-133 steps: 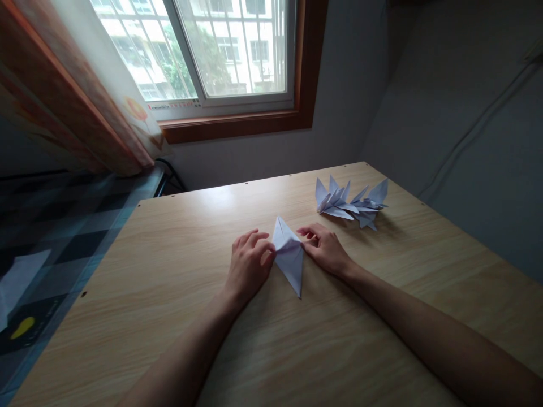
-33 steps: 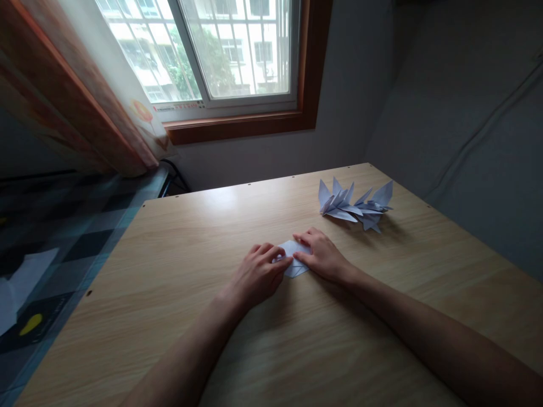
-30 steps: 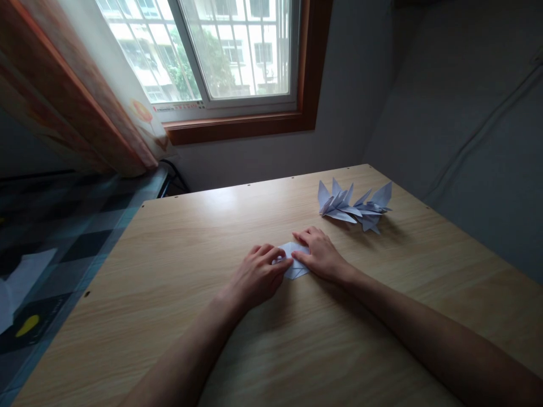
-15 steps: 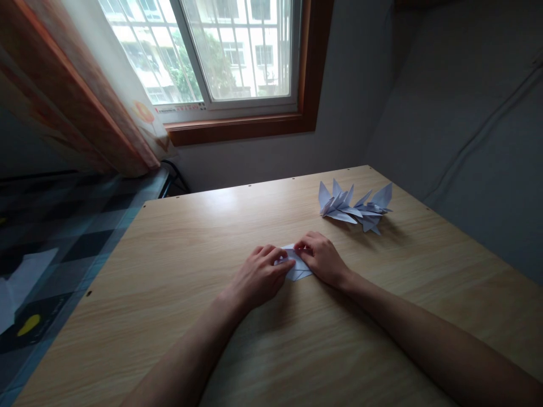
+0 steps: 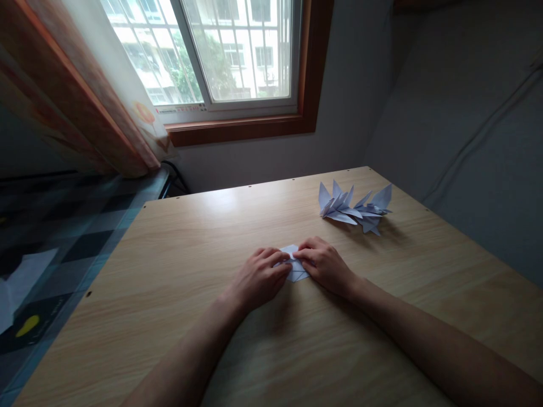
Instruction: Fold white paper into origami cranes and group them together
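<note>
A small piece of folded white paper (image 5: 298, 272) lies on the wooden table (image 5: 182, 271), with crease lines on its near part. My left hand (image 5: 263, 276) grips its left side, fingers bent and thumb on top. From the right, my right hand (image 5: 324, 263) pinches the paper, its fingertips close to those of the left. Both hands cover the paper's side edges. Farther back on the right rest folded white paper pieces (image 5: 339, 206) with several pointed tips, apart from my hands.
On the left, a checkered cloth (image 5: 85, 243) covers a lower surface that bears loose white paper sheets (image 5: 29, 277). A window (image 5: 241, 56) and an orange curtain (image 5: 85, 85) stand beyond the table. Grey walls (image 5: 466, 124) rise on the right.
My right hand has shifted slightly nearer to me, and its fingertips have come down onto the middle of the paper. My left hand has barely moved.
</note>
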### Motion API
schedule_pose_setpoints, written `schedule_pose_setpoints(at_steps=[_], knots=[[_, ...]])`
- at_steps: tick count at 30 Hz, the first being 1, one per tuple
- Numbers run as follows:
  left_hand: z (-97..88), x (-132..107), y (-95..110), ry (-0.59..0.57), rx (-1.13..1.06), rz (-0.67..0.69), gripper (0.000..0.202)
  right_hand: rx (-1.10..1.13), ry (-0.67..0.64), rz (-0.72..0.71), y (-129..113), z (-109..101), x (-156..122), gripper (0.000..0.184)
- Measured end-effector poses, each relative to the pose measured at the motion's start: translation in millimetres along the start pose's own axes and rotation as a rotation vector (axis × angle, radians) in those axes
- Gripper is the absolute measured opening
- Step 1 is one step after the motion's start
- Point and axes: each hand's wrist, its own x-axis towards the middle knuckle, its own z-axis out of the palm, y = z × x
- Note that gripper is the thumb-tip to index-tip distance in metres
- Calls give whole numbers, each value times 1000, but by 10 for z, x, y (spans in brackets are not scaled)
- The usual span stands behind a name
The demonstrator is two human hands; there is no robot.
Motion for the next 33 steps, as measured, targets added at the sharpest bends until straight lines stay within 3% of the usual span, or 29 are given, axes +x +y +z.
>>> schedule_pose_setpoints(at_steps=[5,11,16,24,29,33], knots=[[-21,14,15,-34,-9,14,17,-42,-42,-10,-26,-35,-2,21],[-51,34,43,-77,14,9,19,-324,-118,-60,-174,-96,-40,18],[-55,31,48,-98,35,-1,26,-408,-106,27,-199,-101,-76,21],[-8,34,55,-57,36,-29,23,-116,-11,305,-79,-106,-17,20],[-8,44,70,-44,27,-29,20,66,-95,434,-94,-170,82,29],[-17,42,74,-25,-10,-12,18,130,-154,442,-137,-224,109,16]])
